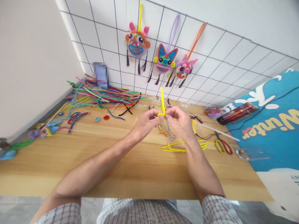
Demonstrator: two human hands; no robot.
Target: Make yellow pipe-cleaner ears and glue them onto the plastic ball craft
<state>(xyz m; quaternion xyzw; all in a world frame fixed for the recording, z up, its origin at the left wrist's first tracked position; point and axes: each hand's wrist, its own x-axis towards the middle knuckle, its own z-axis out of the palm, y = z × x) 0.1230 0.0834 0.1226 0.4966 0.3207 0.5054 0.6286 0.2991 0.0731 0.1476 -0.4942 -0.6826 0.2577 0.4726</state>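
A yellow pipe cleaner (163, 99) is pinched between my two hands above the middle of the table, one end standing upright and the lower part bent near my fingertips. My left hand (148, 122) grips it from the left with thumb and fingers. From the right, my right hand (179, 119) pinches it close to the same bend. Below my hands lie small scissors (172, 136) and a short orange piece (163, 134). More yellow pipe cleaners (174, 147) lie on the table, partly behind my right forearm.
Many coloured pipe cleaners (109, 96) are piled at the back left, beside a pixelated phone (101, 75). Larger scissors (223, 146), a clear container (253, 153) and a dark red cylindrical device (238, 113) are at the right. Three decorated masks (165, 60) hang on the grid wall.
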